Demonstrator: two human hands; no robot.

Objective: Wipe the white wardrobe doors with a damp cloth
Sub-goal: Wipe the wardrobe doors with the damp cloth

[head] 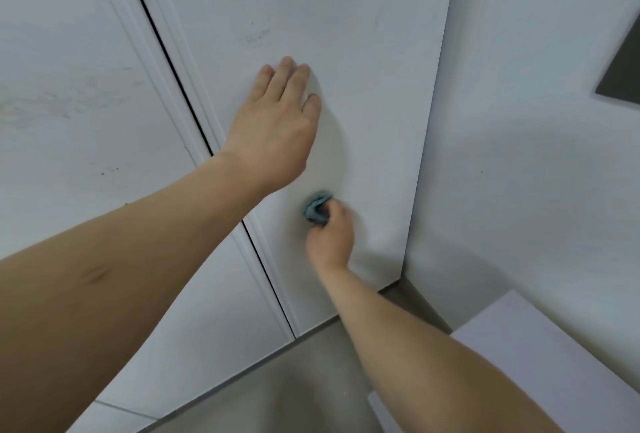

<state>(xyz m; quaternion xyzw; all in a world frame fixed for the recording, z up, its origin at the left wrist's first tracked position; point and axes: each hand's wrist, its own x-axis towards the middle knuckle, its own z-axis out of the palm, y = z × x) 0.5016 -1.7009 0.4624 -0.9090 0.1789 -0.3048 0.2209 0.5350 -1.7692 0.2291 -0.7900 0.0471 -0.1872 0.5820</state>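
Right wardrobe door [363,52]: white, flat panel, standing shut beside its neighbour; faint grey scuff marks near the upper middle.

Left wardrobe door [69,103]: white, separated from the right one by a dark vertical gap; smudges and small dark specks across its face.

Left hand [277,121]: laid flat against the right door, fingers straight and close together, pointing up, palm on the panel. Nothing in its grip.

Right hand [330,235]: lower on the same door, below the left hand and apart from it. Its grip is clamped on the cloth, fingers curled round it.

Cloth [316,209]: small, blue-grey, bunched into a wad, pressed against the right door at the fingertips of the right hand; slightly blurred.

Wall [519,155]: white, meeting the right door's outer edge; a dark rectangular patch [621,72] at the frame's right margin.

Floor [277,391]: grey, running under both doors.

Pale lilac flat-topped object [540,346]: lower right, near the wall; cannot tell what it is.
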